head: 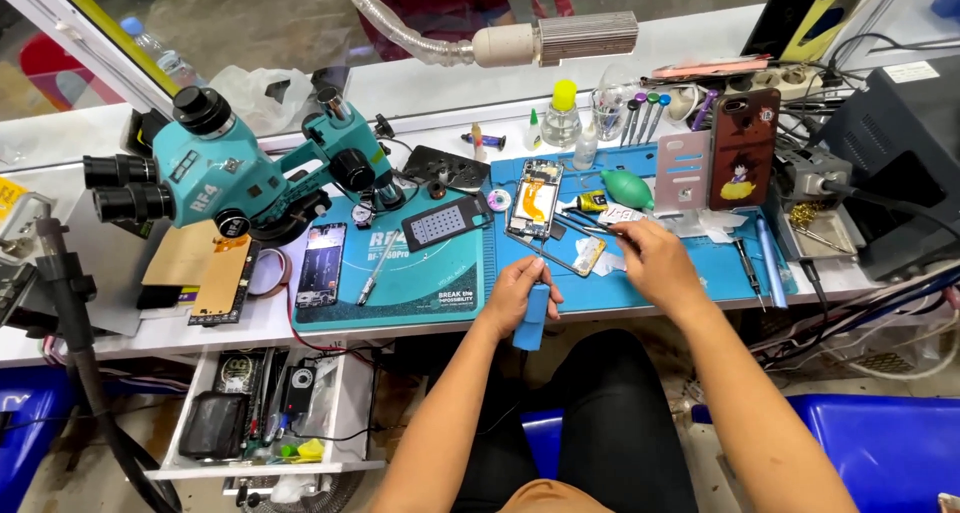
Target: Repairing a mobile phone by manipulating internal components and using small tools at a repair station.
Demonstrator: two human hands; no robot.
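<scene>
My left hand [516,295] grips a blue cylindrical tool [533,318] at the near edge of the blue work mat [700,273]. My right hand [655,261] rests on the mat and pinches thin tweezers [590,223] whose tips point left. They reach toward an opened phone frame [535,198] with exposed orange and metal internals. A small gold-coloured part [588,256] lies just below the phone, between my two hands.
A teal stereo microscope [230,173] stands at the left over a teal mat [400,273] with a phone screen [322,265] and a dark stencil [440,223]. Bottles, screwdrivers and a phone case [742,148] line the back. An open drawer [270,413] sits below left.
</scene>
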